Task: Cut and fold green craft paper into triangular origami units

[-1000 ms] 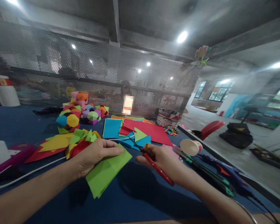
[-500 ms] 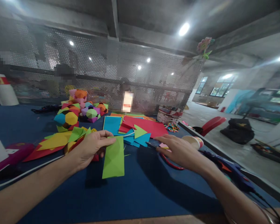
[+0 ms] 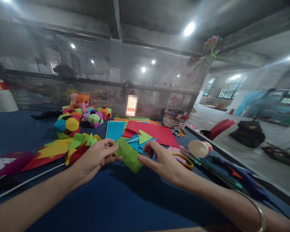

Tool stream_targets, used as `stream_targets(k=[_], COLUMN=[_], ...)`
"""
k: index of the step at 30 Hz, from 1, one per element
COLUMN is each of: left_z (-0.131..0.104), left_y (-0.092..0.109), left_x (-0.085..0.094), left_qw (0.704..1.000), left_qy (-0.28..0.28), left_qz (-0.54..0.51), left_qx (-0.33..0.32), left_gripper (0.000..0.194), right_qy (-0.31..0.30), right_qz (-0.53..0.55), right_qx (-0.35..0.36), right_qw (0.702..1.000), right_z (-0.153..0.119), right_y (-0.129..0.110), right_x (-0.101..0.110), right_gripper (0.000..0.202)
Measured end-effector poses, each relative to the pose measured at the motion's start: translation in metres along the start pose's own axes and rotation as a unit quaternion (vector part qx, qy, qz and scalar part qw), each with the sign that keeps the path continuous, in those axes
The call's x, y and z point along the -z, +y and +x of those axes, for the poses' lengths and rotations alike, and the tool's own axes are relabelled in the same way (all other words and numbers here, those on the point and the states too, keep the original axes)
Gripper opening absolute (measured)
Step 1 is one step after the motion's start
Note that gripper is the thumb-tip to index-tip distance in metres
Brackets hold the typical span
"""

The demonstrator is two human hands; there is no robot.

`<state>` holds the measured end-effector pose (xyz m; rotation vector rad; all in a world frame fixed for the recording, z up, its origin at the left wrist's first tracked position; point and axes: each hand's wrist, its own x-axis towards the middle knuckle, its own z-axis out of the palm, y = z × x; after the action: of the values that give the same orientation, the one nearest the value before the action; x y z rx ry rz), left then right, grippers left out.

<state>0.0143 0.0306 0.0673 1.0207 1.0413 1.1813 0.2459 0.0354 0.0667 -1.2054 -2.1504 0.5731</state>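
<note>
My left hand (image 3: pixel 100 154) pinches one end of a folded green paper piece (image 3: pixel 129 156) above the blue tabletop. The strip slants down to the right. At its other end is my right hand (image 3: pixel 164 161), thumb against the edge and index finger bent close by; the two hands hold the paper between them. Scissors with yellow handles (image 3: pixel 189 162) lie beside my right hand, partly hidden by it, near pink paper (image 3: pixel 175 150). Just beyond the hands are red paper sheets (image 3: pixel 157 132), blue sheets (image 3: pixel 114 129) and a light green triangle (image 3: pixel 145 138).
Folded paper balls (image 3: pixel 94 118) stand at the back left, with loose yellow cut paper (image 3: pixel 54 148) in front. On the right are a tipped paper cup (image 3: pixel 199 149), a dark blue glue gun (image 3: pixel 244 178) and a woven basket (image 3: pixel 175 118). A white cord (image 3: pixel 31 178) runs left.
My right hand has left the scissors and moved left to the green paper. The paper has turned from hanging upright to slanting right. The scissors now lie on the table.
</note>
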Motion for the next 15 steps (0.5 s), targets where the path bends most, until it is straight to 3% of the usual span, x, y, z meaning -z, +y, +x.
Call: stream_targets(k=[4, 9, 15], left_z=[0.0, 0.0, 0.004], left_y=[-0.004, -0.01, -0.016], left_x=[-0.002, -0.002, 0.001], left_qw=[1.0, 0.998, 0.998], left_qy=[-0.012, -0.026, -0.037], left_qz=[-0.029, -0.049, -0.057], left_qx=[0.005, 0.006, -0.005], left_gripper=[0.013, 0.011, 0.007], right_qy=[0.006, 0.114, 0.077], right_qz=[-0.03, -0.058, -0.091], right_qx=[0.051, 0.09, 0.082], right_qw=[0.998, 0.988, 0.989], right_z=[-0.004, -0.013, -0.02], right_y=[0.008, 0.01, 0.01], right_x=[-0.007, -0.011, -0.008], right_gripper=[0.023, 0.035, 0.024])
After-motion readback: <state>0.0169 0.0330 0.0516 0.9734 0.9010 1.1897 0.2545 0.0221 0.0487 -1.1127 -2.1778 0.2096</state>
